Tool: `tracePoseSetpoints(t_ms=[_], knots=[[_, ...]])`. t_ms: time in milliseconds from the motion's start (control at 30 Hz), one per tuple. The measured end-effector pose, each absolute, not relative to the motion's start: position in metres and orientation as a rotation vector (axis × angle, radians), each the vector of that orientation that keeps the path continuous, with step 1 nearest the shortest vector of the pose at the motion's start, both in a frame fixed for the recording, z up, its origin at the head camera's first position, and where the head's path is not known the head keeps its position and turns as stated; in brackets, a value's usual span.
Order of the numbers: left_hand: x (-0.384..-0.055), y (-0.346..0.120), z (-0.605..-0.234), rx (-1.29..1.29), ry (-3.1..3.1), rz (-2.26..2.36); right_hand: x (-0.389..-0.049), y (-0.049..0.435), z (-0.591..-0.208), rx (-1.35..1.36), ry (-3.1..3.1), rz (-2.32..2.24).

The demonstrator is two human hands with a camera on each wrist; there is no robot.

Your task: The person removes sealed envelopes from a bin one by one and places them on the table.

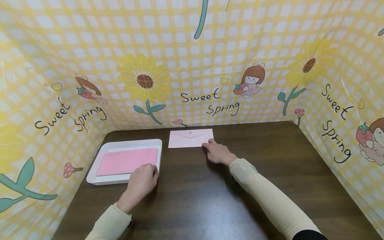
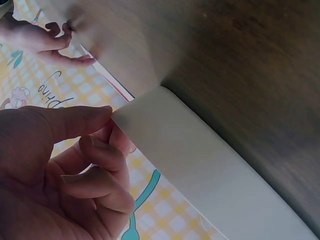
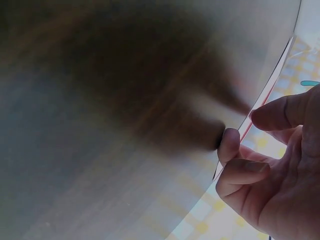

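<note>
On a dark wooden table (image 1: 195,193), a white rectangular tray (image 1: 129,144) is pinched at its right rim by the curled left hand (image 1: 142,178), while a pale pink paper envelope (image 1: 186,140) lies touched at one corner by the outstretched, half-curled right hand (image 1: 218,152), its grip unclear.

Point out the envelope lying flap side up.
The pale pink envelope at the right hand, on the table; the deeper pink one in the white tray shows no flap.
</note>
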State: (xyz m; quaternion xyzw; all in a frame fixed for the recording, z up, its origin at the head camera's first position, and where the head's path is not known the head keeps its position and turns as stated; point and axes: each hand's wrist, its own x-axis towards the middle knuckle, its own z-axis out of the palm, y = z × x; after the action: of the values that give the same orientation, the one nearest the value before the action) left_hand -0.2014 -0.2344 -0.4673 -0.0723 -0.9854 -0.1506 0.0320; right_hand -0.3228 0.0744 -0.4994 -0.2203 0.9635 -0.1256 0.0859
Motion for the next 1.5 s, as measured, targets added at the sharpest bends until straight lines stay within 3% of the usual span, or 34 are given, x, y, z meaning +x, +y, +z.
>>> tracePoseSetpoints(t_ms=[1500], knots=[[-0.1998, -0.2349, -0.4658, -0.244, -3.018, -0.474, -0.3241, 0.0779, -0.5007, -0.581, 2.896, -0.557]])
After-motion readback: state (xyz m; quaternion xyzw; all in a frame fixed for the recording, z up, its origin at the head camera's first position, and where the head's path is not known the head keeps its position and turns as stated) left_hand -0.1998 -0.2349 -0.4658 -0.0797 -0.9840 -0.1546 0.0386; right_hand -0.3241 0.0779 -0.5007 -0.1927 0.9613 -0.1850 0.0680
